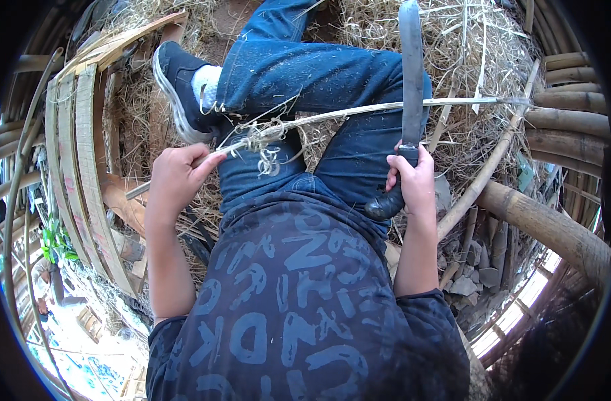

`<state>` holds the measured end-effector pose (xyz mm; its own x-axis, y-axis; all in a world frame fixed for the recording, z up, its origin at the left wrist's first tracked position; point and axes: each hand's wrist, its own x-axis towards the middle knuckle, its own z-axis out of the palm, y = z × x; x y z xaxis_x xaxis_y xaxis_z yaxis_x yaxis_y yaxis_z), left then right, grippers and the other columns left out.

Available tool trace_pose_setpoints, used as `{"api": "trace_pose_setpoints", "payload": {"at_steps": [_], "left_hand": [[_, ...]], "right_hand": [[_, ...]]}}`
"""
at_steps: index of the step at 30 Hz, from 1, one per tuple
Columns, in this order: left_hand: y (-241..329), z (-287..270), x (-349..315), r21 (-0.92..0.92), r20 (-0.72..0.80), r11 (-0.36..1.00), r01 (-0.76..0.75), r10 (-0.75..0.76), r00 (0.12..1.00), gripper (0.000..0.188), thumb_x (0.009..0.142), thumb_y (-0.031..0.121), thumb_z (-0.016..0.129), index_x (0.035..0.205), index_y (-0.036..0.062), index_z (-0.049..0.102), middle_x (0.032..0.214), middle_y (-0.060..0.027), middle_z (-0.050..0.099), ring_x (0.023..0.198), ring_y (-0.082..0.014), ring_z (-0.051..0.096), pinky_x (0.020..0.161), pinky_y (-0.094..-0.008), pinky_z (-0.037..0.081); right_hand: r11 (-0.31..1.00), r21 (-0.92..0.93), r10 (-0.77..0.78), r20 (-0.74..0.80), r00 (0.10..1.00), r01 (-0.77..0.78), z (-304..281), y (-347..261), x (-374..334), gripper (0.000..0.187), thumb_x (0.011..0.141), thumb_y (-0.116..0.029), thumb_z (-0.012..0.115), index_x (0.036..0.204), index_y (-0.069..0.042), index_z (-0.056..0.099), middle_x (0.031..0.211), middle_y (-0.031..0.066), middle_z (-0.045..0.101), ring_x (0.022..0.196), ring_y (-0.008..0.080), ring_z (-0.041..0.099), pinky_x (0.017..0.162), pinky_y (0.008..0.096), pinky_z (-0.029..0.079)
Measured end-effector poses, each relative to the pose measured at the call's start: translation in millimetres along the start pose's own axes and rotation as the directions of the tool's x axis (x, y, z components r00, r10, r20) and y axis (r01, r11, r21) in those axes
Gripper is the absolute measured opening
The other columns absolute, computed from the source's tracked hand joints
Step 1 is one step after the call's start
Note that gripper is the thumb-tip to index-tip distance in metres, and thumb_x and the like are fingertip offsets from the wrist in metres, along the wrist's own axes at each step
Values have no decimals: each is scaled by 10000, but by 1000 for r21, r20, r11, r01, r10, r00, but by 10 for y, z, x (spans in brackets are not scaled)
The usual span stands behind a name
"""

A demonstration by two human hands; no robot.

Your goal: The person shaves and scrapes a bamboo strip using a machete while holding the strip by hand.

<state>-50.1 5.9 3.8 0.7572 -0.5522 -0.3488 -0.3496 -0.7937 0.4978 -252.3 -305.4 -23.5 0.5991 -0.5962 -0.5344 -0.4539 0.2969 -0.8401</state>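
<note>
My left hand [182,175] is closed around one end of a long thin bamboo strip [359,109], which runs to the right across my legs. Curled shavings [265,137] cling to the strip not far from that hand. In my right hand [412,177] is the dark curved handle of a machete [411,73]. Its long blade points away from me and crosses the strip above my knee. The frame does not show clearly whether the blade's edge touches the strip.
A slatted wooden pallet [78,174] stands at the left. Loose shavings [479,40] cover the ground ahead. Bamboo poles [546,227] and rubble [472,274] lie at the right. My bent leg [319,73] in jeans lies in front of me.
</note>
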Motion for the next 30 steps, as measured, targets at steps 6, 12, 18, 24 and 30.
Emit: {"api": "trace_pose_setpoints", "payload": {"at_steps": [6, 12, 18, 24, 30], "left_hand": [[-144, 18, -63, 105, 44, 982, -159, 155, 987, 442, 925, 378, 619, 674, 14, 614, 541, -163, 522, 527, -352, 547, 531, -435, 409], [-118, -40, -108, 200, 86, 953, -229, 216, 973, 459, 952, 389, 570, 655, 39, 583, 570, -163, 546, 583, -370, 575, 548, -460, 424], [-140, -14, -154, 364, -61, 895, -257, 299, 952, 401, 903, 392, 635, 696, 58, 556, 602, -128, 566, 583, -324, 583, 518, -424, 416], [-159, 19, -144, 494, -206, 833, -250, 391, 897, 341, 840, 353, 702, 719, 83, 534, 616, -80, 531, 584, -271, 554, 517, -402, 405], [-157, 34, -138, 493, -226, 840, -225, 374, 900, 336, 825, 340, 720, 734, 76, 535, 630, -81, 548, 594, -267, 565, 525, -393, 410]], "right_hand": [[999, -35, -19, -60, 998, 17, -71, 5, 74, 153, 816, -4, 638, 922, -9, 527, 623, 29, 544, 448, 93, 516, 401, 252, 440], [984, -149, -110, -101, 989, 95, -176, -7, 192, 129, 820, -5, 633, 907, 6, 537, 620, 30, 548, 441, 100, 523, 397, 252, 434], [955, -287, -110, -97, 989, 78, -206, -48, 316, 138, 789, -22, 649, 852, 15, 531, 618, 35, 561, 436, 108, 545, 395, 266, 449], [957, -287, -70, -72, 995, 46, -177, 12, 289, 127, 762, -18, 628, 824, 4, 519, 605, 31, 552, 434, 121, 551, 400, 276, 466], [974, -226, -26, -74, 997, 8, -50, 33, 256, 91, 776, -9, 605, 806, -1, 520, 594, 35, 554, 437, 120, 557, 409, 276, 481]]}}
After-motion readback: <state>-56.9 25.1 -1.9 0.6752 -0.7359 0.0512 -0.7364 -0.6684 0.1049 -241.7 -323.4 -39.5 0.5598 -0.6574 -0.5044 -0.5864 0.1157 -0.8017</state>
